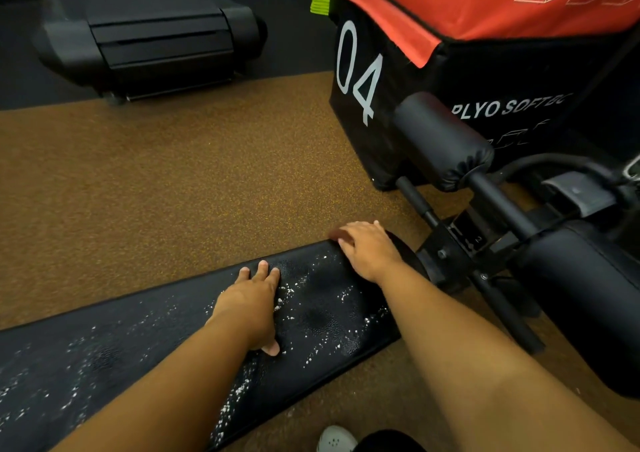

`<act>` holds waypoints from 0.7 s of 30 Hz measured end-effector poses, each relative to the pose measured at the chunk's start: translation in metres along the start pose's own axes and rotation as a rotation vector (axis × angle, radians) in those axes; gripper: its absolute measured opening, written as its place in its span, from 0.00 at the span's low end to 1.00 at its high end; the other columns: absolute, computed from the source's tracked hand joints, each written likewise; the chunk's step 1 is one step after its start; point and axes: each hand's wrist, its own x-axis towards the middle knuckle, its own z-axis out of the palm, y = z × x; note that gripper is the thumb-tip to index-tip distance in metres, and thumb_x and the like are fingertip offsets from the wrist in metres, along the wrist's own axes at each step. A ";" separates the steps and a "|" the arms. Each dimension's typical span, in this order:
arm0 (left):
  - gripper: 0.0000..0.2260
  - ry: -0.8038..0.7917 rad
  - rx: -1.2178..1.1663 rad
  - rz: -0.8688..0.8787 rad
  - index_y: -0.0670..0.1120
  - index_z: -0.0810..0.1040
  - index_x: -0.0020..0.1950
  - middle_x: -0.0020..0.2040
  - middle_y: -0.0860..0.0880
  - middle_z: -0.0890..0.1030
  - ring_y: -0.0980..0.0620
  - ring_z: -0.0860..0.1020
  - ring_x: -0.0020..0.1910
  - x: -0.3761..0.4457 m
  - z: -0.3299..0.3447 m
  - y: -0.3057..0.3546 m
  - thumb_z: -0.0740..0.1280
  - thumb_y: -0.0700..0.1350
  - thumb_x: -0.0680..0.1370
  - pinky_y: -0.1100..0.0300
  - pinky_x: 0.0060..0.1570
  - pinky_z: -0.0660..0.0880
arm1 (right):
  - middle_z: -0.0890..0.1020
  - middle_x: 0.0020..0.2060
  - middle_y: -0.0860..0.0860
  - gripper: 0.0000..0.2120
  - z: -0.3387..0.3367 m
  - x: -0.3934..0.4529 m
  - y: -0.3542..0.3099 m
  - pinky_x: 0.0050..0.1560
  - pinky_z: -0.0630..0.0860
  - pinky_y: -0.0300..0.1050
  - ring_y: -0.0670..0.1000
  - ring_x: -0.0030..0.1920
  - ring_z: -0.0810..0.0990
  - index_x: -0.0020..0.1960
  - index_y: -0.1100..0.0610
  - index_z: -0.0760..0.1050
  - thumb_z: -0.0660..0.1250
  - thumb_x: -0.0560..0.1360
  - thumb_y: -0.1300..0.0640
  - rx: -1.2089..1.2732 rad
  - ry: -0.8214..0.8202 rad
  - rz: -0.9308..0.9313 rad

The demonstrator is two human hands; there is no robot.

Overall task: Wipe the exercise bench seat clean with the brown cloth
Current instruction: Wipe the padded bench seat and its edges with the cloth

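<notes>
The black padded bench seat [322, 316] runs from lower left to the centre, scattered with white powder specks. My left hand [251, 304] lies flat on the seat, fingers apart, holding nothing. My right hand [369, 247] presses down at the seat's far end. A small dark brown cloth [341, 234] shows under its fingers; most of the cloth is hidden by the hand.
A black roller pad [441, 140] and the bench's metal frame [450, 244] stand right of the seat. A black and red plyo box [485, 53] is behind them. A treadmill [152, 29] sits at far left. Brown speckled floor [173, 181] lies between. A white shoe [334, 439] is at the bottom.
</notes>
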 end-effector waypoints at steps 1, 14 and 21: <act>0.59 0.001 -0.004 0.003 0.50 0.38 0.78 0.79 0.51 0.39 0.43 0.43 0.78 0.000 0.000 -0.001 0.79 0.55 0.63 0.43 0.71 0.64 | 0.73 0.67 0.50 0.16 0.000 -0.008 0.009 0.75 0.49 0.50 0.50 0.70 0.65 0.66 0.52 0.72 0.59 0.79 0.52 0.028 0.017 -0.053; 0.60 0.016 0.002 0.009 0.50 0.38 0.78 0.79 0.51 0.39 0.44 0.43 0.78 0.001 0.002 -0.003 0.79 0.56 0.62 0.43 0.71 0.64 | 0.63 0.74 0.49 0.22 -0.005 -0.073 0.050 0.75 0.49 0.47 0.48 0.75 0.56 0.70 0.50 0.68 0.61 0.77 0.60 0.006 0.133 0.116; 0.60 0.013 0.002 0.010 0.50 0.37 0.78 0.79 0.51 0.38 0.44 0.42 0.78 0.000 0.003 -0.003 0.79 0.56 0.63 0.43 0.70 0.64 | 0.63 0.73 0.46 0.25 0.008 -0.109 0.026 0.76 0.49 0.48 0.46 0.75 0.56 0.71 0.49 0.67 0.64 0.76 0.61 0.070 0.103 -0.038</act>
